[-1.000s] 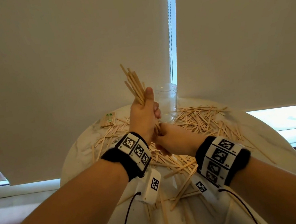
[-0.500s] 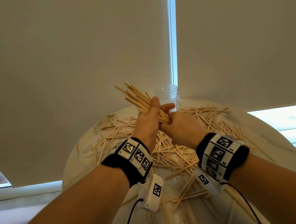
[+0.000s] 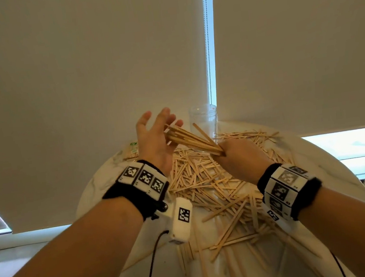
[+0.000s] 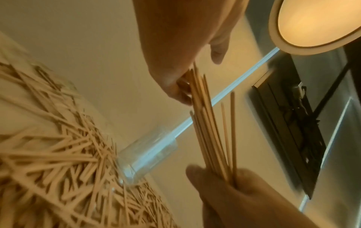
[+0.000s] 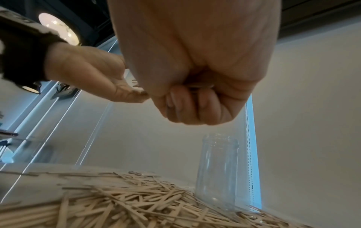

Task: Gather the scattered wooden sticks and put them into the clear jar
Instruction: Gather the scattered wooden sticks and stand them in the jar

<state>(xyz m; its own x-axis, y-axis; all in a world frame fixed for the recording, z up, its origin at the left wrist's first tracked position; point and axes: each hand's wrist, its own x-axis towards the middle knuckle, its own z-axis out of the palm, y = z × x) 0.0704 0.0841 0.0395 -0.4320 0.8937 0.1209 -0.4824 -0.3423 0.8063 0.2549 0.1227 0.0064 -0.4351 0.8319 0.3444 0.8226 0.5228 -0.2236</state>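
My right hand [image 3: 235, 157] grips the lower end of a bundle of wooden sticks [image 3: 191, 140] in a fist [image 5: 195, 101]. The bundle slants up and to the left, just above the table. My left hand [image 3: 153, 137] is spread with straight fingers, and the free ends of the bundle [image 4: 207, 123] touch its palm side [image 4: 175, 74]. The clear jar [image 3: 203, 121] stands upright and looks empty at the table's far edge, just behind the bundle [image 5: 218, 169]. Many loose sticks [image 3: 205, 181] lie scattered over the round table.
The round white marble table [image 3: 320, 166] stands against closed roller blinds [image 3: 99, 79]. A small printed packet [image 3: 132, 150] lies at the far left of the table. Loose sticks [image 3: 231, 236] reach the near edge between my forearms.
My left hand has let go of the bundle and spread its fingers. The right hand now holds the bundle alone, lower and tilted flatter to the left.
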